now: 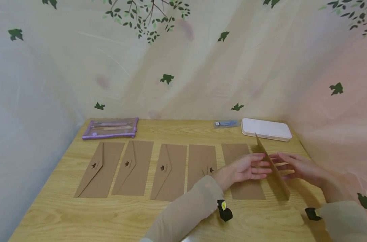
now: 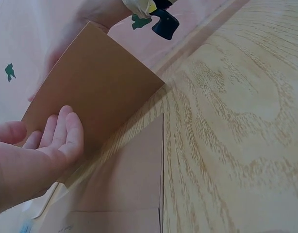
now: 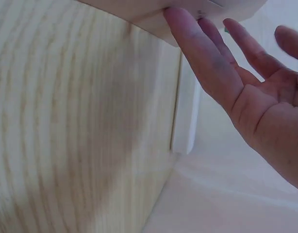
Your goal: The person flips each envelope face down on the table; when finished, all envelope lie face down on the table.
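Observation:
A brown paper envelope [image 1: 282, 185] stands tilted on its edge at the right of the table, between the two hands. My left hand [image 1: 251, 168] touches its left face with extended fingers; the left wrist view shows them lying against the plain brown side. On the opposite face is my right hand [image 1: 301, 168], its fingers spread and fairly straight, fingertips at the paper in the right wrist view. Below the left hand lies a flat envelope [image 1: 247, 192]. More envelopes lie in a row leftward, among them one with a crown print [image 1: 201, 156] partly behind the left forearm.
Further left in the row are several flat envelopes [image 1: 110, 174] with pointed flaps. Along the back edge lie a purple-trimmed clear pencil pouch [image 1: 109, 136], a small blue packet [image 1: 227, 124] and a white flat case [image 1: 265, 128]. Patterned curtain [image 1: 183, 94] surrounds the wooden table [image 1: 80, 218].

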Demonstrator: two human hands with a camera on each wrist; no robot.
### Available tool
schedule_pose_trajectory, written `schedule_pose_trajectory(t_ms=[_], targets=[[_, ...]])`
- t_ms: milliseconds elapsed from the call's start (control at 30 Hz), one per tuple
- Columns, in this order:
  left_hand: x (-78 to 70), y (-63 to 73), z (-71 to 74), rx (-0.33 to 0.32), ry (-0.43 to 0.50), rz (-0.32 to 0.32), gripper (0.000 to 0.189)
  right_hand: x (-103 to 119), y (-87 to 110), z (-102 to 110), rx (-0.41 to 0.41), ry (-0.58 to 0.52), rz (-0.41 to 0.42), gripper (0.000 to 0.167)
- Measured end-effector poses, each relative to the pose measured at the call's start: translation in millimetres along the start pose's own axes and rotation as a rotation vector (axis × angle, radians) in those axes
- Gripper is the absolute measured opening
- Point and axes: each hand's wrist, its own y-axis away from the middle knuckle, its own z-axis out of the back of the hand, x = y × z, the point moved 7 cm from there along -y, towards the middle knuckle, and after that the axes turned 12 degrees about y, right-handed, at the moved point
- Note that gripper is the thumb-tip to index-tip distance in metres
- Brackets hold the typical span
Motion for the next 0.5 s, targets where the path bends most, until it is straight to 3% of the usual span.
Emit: schedule_pose_trajectory(t_ms=[500], targets=[[5.3, -2.2, -3.7, 0.018, -0.055, 0.014, 0.039, 14.4, 11.8, -7.7, 0.035, 0.018, 0.061, 0.06]])
